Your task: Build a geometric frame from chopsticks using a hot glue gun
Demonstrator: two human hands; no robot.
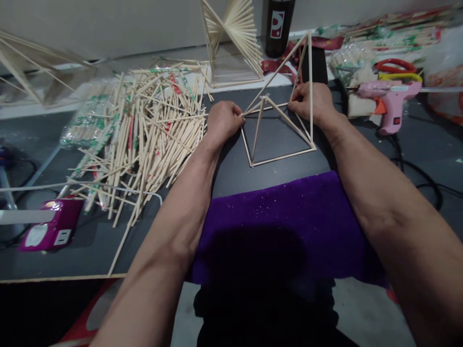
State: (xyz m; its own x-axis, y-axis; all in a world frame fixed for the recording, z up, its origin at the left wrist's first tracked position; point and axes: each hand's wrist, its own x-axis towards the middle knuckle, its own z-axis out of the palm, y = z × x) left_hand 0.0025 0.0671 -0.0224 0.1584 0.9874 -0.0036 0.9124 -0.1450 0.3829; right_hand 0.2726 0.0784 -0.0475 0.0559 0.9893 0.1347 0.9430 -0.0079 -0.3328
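A frame of joined wooden sticks [284, 156] stands on the dark grey table, with a square-looking base, a low peak near its middle and a taller peak at the right. My left hand [224, 118] is closed on its back left corner, thumb and fingers pinched at the stick ends. My right hand [314, 102] pinches the frame near its back right corner, behind the tall upright stick. The fingertips of both hands partly cover the corners they hold.
Loose sticks [170, 140] are heaped left of my left hand. A purple cloth [267, 202] lies in front. Pink glue gun [392, 99] and scissors [398, 70] are at right. Behind stand a fanned stick model [238, 29] and dark bottle [278, 29]. A purple device [54, 224] sits left.
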